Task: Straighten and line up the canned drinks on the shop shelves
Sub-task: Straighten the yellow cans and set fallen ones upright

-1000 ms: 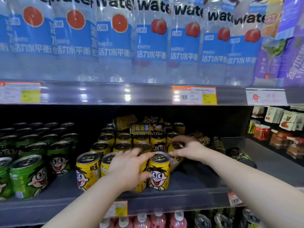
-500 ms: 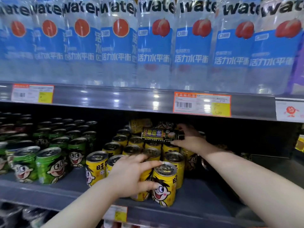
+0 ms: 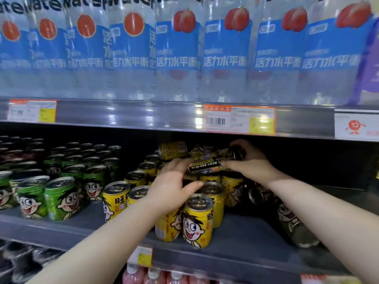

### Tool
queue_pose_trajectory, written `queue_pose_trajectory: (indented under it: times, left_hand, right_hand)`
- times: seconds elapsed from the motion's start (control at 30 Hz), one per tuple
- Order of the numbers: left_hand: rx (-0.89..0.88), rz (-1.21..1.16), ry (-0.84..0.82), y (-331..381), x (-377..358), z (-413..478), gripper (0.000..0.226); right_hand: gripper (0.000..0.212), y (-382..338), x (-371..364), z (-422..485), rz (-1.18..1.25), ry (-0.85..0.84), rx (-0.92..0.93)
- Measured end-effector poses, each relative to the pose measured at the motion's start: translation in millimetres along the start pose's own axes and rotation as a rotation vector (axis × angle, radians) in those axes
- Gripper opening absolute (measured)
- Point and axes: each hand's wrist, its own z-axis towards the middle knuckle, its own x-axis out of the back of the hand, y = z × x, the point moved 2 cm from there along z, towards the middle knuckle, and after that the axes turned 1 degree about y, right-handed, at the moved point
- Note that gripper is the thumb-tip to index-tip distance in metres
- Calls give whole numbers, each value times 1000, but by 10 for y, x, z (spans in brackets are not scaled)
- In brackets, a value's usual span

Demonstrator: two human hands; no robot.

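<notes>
The right hand (image 3: 252, 163) curls its fingers round a dark can (image 3: 206, 166), a glossy printed cylinder lying sideways atop the upright yellow cans (image 3: 198, 222). The left hand (image 3: 174, 187), fingers loosely spread, reaches over their ribbed metal lids beside the dark can's end, above the smooth grey shelf (image 3: 246, 232).

Left hand (image 3: 172, 187) spread flat, right hand (image 3: 251, 162) fingers (image 3: 229, 166) curled, gripping.

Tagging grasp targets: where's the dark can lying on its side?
Head view, centre-right: the dark can is sideways above the upright yellow cans, gripped by the right hand, with the left hand just left of it.
</notes>
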Motion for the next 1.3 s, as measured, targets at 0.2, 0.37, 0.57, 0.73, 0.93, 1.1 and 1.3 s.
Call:
queue_pose_trajectory:
  times: [0.2, 0.37, 0.57, 0.73, 0.93, 1.1, 1.3]
  left_hand:
    - [-14, -22, -54, 498, -201, 256, 72]
    - [34, -486, -110, 851, -381, 162, 61]
    - [117, -730, -213, 1045, -882, -43, 51]
    - [190, -763, -245, 1001, -1242, -218, 49]
    - [221, -796, -245, 907, -1352, -191, 54]
    - [242, -802, -193, 934, -1392, -163, 60]
    - [279, -832, -193, 876, -1476, -177, 56]
  right_hand:
    - [52, -217, 292, -283, 2, -57, 68]
    - [52, -272, 586, -424, 51, 16, 21]
    - [47, -32, 760, -675, -61, -144, 4]
    - [66, 241, 661, -875, -305, -232, 98]
    - [29, 687, 891, -700, -73, -118, -105]
    - [28, 1248, 1512, -390, -556, -23, -324]
    - [65, 1746, 1427, -63, -663, -240, -579]
